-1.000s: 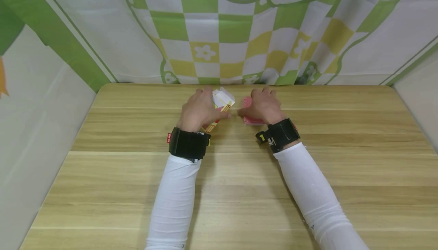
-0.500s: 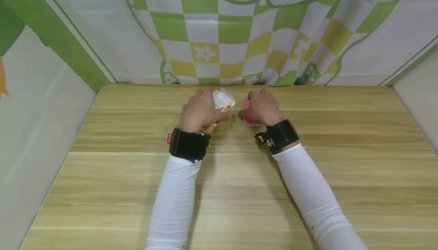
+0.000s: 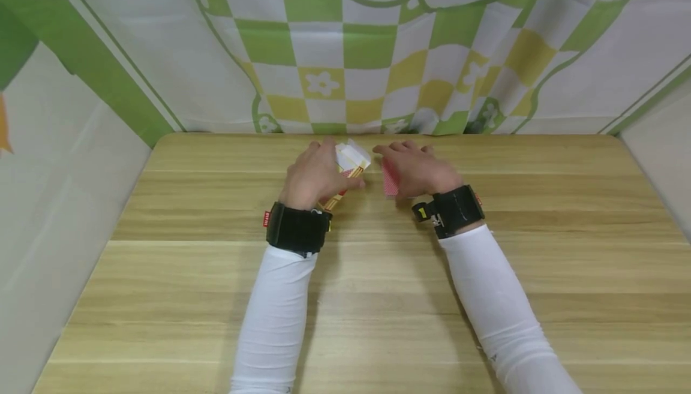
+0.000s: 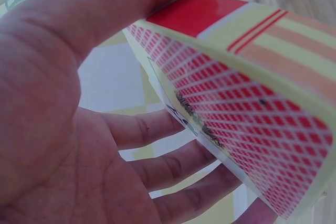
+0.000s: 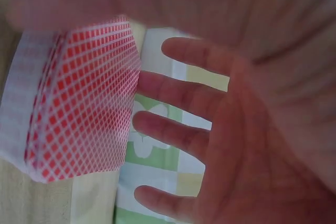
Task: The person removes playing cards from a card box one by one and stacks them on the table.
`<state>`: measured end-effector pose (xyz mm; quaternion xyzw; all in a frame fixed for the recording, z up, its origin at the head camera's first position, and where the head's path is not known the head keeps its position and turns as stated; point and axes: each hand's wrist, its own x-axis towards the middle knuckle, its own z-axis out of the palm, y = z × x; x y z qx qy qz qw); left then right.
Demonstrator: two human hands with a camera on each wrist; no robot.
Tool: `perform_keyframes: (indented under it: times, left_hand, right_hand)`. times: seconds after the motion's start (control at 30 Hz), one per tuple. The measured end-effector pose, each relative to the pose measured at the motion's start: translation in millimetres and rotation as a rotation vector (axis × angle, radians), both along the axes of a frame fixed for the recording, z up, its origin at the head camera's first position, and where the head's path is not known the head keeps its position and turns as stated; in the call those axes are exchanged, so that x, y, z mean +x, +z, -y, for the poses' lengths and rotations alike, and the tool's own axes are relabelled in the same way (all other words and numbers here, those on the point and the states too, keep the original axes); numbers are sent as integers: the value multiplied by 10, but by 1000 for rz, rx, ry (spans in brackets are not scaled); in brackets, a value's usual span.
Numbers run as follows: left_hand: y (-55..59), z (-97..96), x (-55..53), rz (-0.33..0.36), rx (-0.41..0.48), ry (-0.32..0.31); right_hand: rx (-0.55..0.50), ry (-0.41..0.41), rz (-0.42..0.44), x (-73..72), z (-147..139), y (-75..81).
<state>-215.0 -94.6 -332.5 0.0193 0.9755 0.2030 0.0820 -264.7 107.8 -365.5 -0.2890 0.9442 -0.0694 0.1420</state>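
My left hand grips an open playing-card box near the table's far edge. Its white flap points away and rightward. In the left wrist view, the thumb lies over the box's red and striped narrow side, with the fingers behind its red lattice face. Right of the box sits a deck of playing cards with a red and white lattice back. My right hand arches over the deck and hides its right part. In the right wrist view, spread, fairly straight fingers reach past the deck; thumb contact is unclear.
A wooden table carries everything. Right behind its far edge hangs a green, white and yellow checkered curtain. Pale walls flank the table. Each wrist wears a black strap.
My right hand has shifted slightly rightward and its fingers have spread wider over the deck. The left hand and the box stay where they were.
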Motion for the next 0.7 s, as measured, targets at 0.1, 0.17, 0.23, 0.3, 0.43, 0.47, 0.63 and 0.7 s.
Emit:
perform_keyframes:
  times: [0.1, 0.17, 0.23, 0.3, 0.43, 0.47, 0.63, 0.7]
  left_hand:
    - [-4, -3, -2, -2, -1, -3]
    - [-6, -3, -2, 0, -1, -5]
    - [-7, -3, -1, 1, -2, -7]
    - [-5, -3, -2, 3, -2, -7]
    - [-7, -1, -6, 6, 1, -6]
    - [-9, -1, -8, 6, 1, -6]
    - [-13, -3, -11, 9, -3, -4]
    - [-11, -6, -11, 10, -4, -4]
  right_hand:
    - [-11, -13, 2, -11, 1, -18]
    - [-19, -14, 4, -16, -3, -21]
    - [-26, -10, 3, -20, -6, -20]
    - [-33, -6, 4, -24, -8, -22]
    - [-51, -9, 4, -26, -12, -31]
    - [-56, -11, 3, -26, -14, -35]
    - [-58, -17, 6, -30, -20, -41]
    - [-45, -14, 9, -29, -24, -31]
